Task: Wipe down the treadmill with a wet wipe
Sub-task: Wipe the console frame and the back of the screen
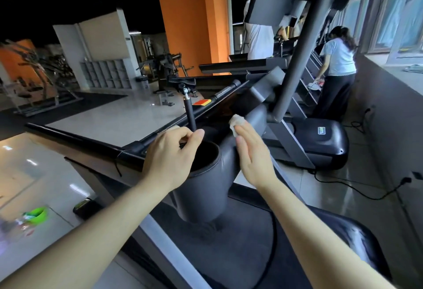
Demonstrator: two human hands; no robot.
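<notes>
Wet wipe [235, 122] on the treadmill [259, 117] arm, centre.
Flat-fingered right hand [251, 153] presses it; at nine o'clock the left hand [171, 154] pinches a black pole [190, 111] in the cup holder [207, 181], which a wide swipe might topple.

The left hand [169, 158] is at the left rim of the cup holder [206, 188], pinching a rod [191, 114] that rises above it. Right of it the right hand [251, 151] lies on the treadmill arm [257, 117], wet wipe [237, 122] under its fingertips. Further right stands another treadmill [325, 142], a person [338, 64] behind it
</notes>
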